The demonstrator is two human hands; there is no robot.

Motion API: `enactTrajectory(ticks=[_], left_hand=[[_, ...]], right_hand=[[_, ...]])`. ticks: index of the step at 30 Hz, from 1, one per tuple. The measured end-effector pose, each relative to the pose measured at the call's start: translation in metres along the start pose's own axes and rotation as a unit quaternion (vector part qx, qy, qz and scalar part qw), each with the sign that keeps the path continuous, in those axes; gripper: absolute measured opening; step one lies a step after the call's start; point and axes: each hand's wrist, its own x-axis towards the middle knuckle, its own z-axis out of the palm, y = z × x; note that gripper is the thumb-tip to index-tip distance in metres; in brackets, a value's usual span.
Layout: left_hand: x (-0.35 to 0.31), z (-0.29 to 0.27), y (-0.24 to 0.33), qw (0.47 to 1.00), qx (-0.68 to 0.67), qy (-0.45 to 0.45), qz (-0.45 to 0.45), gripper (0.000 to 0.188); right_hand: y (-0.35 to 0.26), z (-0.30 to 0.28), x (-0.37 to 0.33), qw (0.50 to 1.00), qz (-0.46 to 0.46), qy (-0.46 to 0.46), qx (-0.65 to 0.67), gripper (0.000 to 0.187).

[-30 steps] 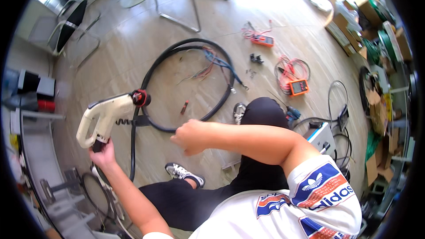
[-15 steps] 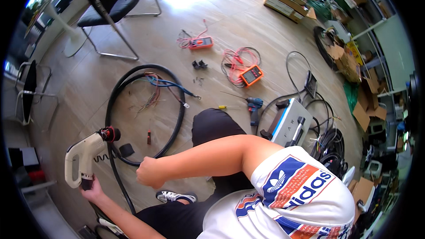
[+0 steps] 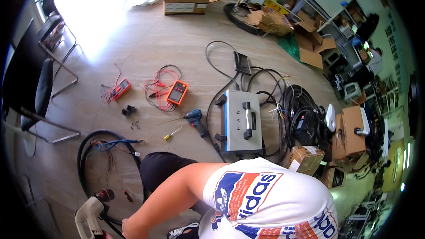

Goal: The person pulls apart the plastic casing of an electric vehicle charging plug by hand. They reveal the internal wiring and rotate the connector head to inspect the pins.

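Note:
My left hand [image 3: 107, 235], mostly cut off by the lower edge, grips the base of a cream charging gun [image 3: 90, 212] with a black-and-red head. Close to the gun's right is my right hand [image 3: 130, 229], closed beside the thick black cable; its fingertips are hidden, so what it holds cannot be made out. That cable [image 3: 80, 163] lies in a big loop on the floor, with blue wires [image 3: 125, 141] and thin stripped ones coming out of its end. Within the loop lies a small red-and-black screwdriver [image 3: 128, 196].
A cordless drill [image 3: 195, 120], a yellow-handled screwdriver [image 3: 168, 136] and two multimeters [image 3: 178, 93] lie ahead. To the right stands a silver case [image 3: 241, 124] beside coiled black cables [image 3: 290, 106]. Chairs [image 3: 37, 93] line the left; cardboard boxes [image 3: 186, 6] stand farther off.
The view has swung to the right, so the floor things appear farther left and the charging gun lower. My right hand now appears closer to the gun, which my left hand still grips.

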Motion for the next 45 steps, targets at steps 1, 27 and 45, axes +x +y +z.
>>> enactTrajectory(ticks=[1, 27, 45], left_hand=[[-0.008, 0.017, -0.015, 1.0, 0.013, -0.006, -0.01, 0.038], [-0.02, 0.11, -0.082, 0.996, 0.081, -0.008, -0.028, 0.044], [-0.142, 0.048, 0.102, 0.991, -0.115, 0.048, 0.056, 0.05]], right_hand=[[-0.002, -0.009, -0.006, 1.0, -0.017, 0.007, 0.0, 0.03], [0.067, -0.032, -0.039, 0.983, 0.114, 0.111, 0.088, 0.037], [0.069, -0.079, -0.004, 0.824, 0.219, 0.5, 0.151, 0.069]])
